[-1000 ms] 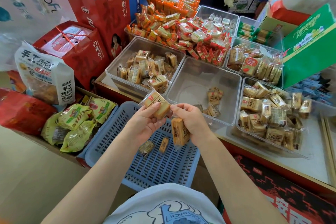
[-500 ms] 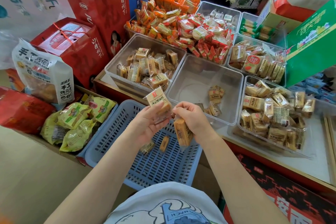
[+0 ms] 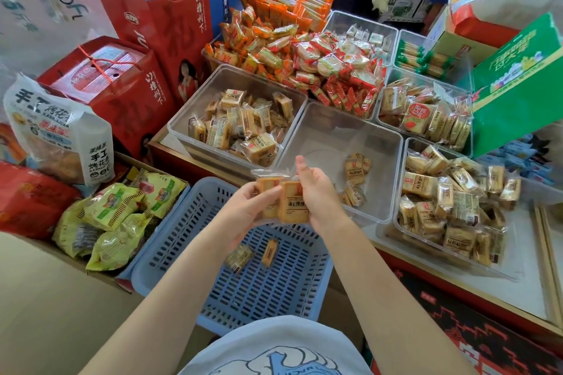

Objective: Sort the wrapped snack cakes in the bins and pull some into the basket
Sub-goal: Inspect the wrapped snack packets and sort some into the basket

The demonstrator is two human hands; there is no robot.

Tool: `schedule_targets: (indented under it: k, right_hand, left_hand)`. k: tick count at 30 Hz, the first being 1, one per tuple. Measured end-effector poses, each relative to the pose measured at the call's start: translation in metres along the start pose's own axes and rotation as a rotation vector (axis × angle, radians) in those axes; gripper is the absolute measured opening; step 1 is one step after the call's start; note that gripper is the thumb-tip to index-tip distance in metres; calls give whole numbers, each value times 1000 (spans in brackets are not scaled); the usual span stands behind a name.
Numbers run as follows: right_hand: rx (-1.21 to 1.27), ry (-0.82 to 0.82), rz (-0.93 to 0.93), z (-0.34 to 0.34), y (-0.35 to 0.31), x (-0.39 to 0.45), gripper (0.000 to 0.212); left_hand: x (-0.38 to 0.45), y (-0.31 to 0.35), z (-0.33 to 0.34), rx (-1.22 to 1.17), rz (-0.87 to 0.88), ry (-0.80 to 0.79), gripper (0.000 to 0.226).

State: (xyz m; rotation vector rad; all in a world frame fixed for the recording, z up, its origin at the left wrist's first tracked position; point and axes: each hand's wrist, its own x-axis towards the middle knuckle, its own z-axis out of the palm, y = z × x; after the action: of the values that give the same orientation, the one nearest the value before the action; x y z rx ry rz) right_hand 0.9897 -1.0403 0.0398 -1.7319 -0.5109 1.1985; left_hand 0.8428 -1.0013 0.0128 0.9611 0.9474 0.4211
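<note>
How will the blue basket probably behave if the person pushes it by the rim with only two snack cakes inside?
The blue basket looks like thin slotted plastic, so it is probably light and should slide easily. It holds only two snack cakes, so little weighs it down. Its low, wide shape makes tipping unlikely, though the rim may flex.

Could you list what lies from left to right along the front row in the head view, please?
Green snack bags → blue basket → left hand → right hand → nearly empty clear bin → full clear bin.
</note>
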Motion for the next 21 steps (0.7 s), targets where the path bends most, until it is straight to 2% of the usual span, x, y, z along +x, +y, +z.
schedule_targets:
  k: [2, 4, 8, 9, 12, 13, 17, 19, 21]
  right_hand:
    - [-4, -13, -7, 5, -5, 3, 55]
    - [-22, -43, -21, 9, -6, 6, 54]
    - [-69, -161, -33, 14, -3, 17, 58]
    - [-85, -198, -34, 16, -2, 21, 58]
    - [-120, -313, -31, 24, -2, 31, 42]
    - [-113, -340, -25, 27, -3, 35, 36]
    - [-44, -359, -6, 34, -8, 61, 35]
    - [-41, -321, -25, 36, -14, 80, 29]
    - [-59, -231, -39, 38, -23, 104, 23]
  left_hand:
    - [6, 0, 3, 87, 11, -13, 68]
    - [10, 1, 3, 131, 35, 9, 60]
    - [22, 9, -12, 59, 33, 186, 43]
    - [26, 14, -17, 37, 41, 229, 47]
    - [38, 28, -26, 125, 57, 292, 80]
    - [43, 31, -27, 157, 55, 283, 78]
    - [68, 38, -37, 111, 14, 302, 36]
    - [84, 40, -48, 96, 53, 335, 22]
    - [101, 47, -61, 58, 102, 411, 20]
